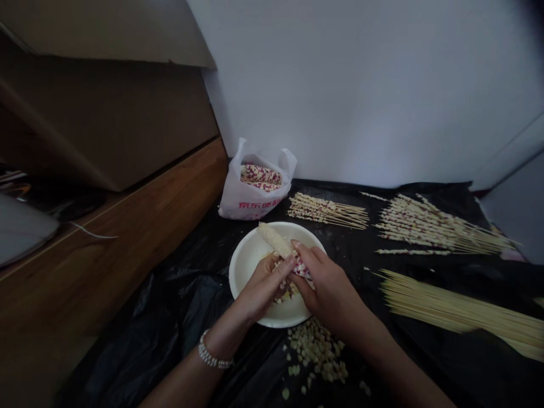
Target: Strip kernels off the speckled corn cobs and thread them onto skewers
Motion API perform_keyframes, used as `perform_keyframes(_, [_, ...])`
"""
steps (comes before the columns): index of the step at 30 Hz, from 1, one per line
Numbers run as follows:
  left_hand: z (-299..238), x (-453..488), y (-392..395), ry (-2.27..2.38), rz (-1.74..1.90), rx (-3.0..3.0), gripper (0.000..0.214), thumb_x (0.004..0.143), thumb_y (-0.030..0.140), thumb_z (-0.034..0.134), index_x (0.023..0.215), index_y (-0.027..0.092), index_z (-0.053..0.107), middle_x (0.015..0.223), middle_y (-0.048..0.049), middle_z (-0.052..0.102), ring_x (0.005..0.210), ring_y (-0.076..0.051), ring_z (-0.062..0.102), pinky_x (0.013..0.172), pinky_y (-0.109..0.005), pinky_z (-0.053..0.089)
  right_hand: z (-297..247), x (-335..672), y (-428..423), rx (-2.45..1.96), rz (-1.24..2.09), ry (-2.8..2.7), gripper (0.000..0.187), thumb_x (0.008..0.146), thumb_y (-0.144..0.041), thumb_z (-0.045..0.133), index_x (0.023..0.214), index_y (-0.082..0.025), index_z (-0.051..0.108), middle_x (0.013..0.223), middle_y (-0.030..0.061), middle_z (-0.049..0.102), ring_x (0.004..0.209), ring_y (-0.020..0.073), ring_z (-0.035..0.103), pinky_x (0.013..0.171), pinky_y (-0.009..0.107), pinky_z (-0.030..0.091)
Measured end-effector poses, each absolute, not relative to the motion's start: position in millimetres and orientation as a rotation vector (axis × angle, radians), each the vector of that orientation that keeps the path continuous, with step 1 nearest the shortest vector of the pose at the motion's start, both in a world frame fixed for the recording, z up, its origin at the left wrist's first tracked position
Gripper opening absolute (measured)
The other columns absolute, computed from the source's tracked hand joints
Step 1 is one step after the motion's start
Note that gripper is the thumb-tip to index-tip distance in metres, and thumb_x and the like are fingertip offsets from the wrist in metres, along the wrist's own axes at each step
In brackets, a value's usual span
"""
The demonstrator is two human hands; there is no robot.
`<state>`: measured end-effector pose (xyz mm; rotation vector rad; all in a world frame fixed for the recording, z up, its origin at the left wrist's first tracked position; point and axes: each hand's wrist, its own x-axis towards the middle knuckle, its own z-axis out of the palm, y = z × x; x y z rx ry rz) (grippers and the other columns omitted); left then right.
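Observation:
Over a white bowl I hold a corn cob, tilted with its bare, stripped end up to the left. Purple and cream kernels still cover its lower end. My right hand is wrapped round that lower part, thumb along the top. My left hand, with a beaded bracelet on the wrist, is closed against the cob from below, its thumb pressing at the kernels near my right thumb. Loose kernels lie in the bowl, partly hidden by my hands.
Behind the bowl stands a white plastic bag with speckled corn cobs. Kernel-threaded skewers lie right of it, with another bundle farther right. Bare sticks lie nearer. Pale loose pieces rest on black plastic sheeting.

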<state>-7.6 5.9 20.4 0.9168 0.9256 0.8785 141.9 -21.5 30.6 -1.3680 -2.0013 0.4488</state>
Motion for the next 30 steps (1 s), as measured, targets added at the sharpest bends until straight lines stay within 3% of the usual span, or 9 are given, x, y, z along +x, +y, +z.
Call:
perform_keyframes(5, [20, -6, 5, 1.023, 0.896, 0.878, 0.048, 0.078, 0.061, 0.073, 0.084, 0.016, 0.058, 0.065, 0.0048, 0.049, 0.053, -0.007, 0.039, 0.048, -0.020, 0.024, 32, 141, -22, -1.338, 0.452, -2.003, 0.046, 0.098, -0.025, 0.049, 0.142, -0.010, 0.047, 0.119, 0.0202, 0.064, 0.115, 0.0334, 0.063, 0.094, 0.052, 0.054])
perform_keyframes(9, [18, -6, 5, 1.034, 0.919, 0.882, 0.054, 0.078, 0.070, 0.066, 0.086, 0.017, 0.058, 0.070, 0.0029, 0.052, 0.056, -0.008, 0.041, 0.049, -0.020, 0.027, 32, 143, -22, -1.333, 0.439, -1.993, 0.045, 0.097, -0.024, 0.051, 0.141, -0.013, 0.048, 0.117, 0.0191, 0.065, 0.115, 0.0333, 0.063, 0.094, 0.051, 0.054])
perform_keyframes(15, [14, -7, 5, 1.070, 0.859, 1.040, 0.052, 0.079, 0.069, 0.065, 0.078, 0.019, 0.051, 0.059, 0.0063, 0.043, 0.046, -0.007, 0.033, 0.044, -0.022, 0.021, 33, 140, -22, -1.369, 0.456, -2.013, 0.044, 0.096, -0.021, 0.046, 0.139, -0.010, 0.047, 0.115, 0.0196, 0.064, 0.115, 0.0337, 0.062, 0.092, 0.052, 0.054])
perform_keyframes(23, [17, -5, 6, 1.149, 0.928, 1.151, 0.053, 0.084, 0.068, 0.057, 0.077, 0.016, 0.060, 0.069, -0.0024, 0.055, 0.060, -0.014, 0.044, 0.051, -0.026, 0.033, 29, 131, -24, -1.397, 0.424, -2.012, 0.043, 0.097, -0.019, 0.046, 0.138, -0.008, 0.047, 0.113, 0.0203, 0.064, 0.106, 0.0339, 0.064, 0.090, 0.053, 0.055])
perform_keyframes(26, [16, -5, 6, 1.150, 0.933, 1.083, 0.055, 0.086, 0.070, 0.054, 0.087, 0.016, 0.063, 0.076, -0.0046, 0.060, 0.066, -0.016, 0.051, 0.054, -0.026, 0.038, 30, 132, -24, -1.367, 0.461, -1.983, 0.045, 0.097, -0.021, 0.046, 0.140, -0.008, 0.046, 0.116, 0.0207, 0.063, 0.110, 0.0342, 0.063, 0.092, 0.053, 0.054])
perform_keyframes(30, [18, -6, 4, 1.133, 0.872, 1.042, 0.054, 0.082, 0.071, 0.060, 0.085, 0.017, 0.061, 0.069, 0.0002, 0.055, 0.056, -0.012, 0.046, 0.048, -0.023, 0.031, 32, 135, -24, -1.323, 0.489, -1.970, 0.044, 0.097, -0.020, 0.045, 0.140, -0.008, 0.046, 0.118, 0.0207, 0.062, 0.113, 0.0333, 0.062, 0.094, 0.052, 0.054])
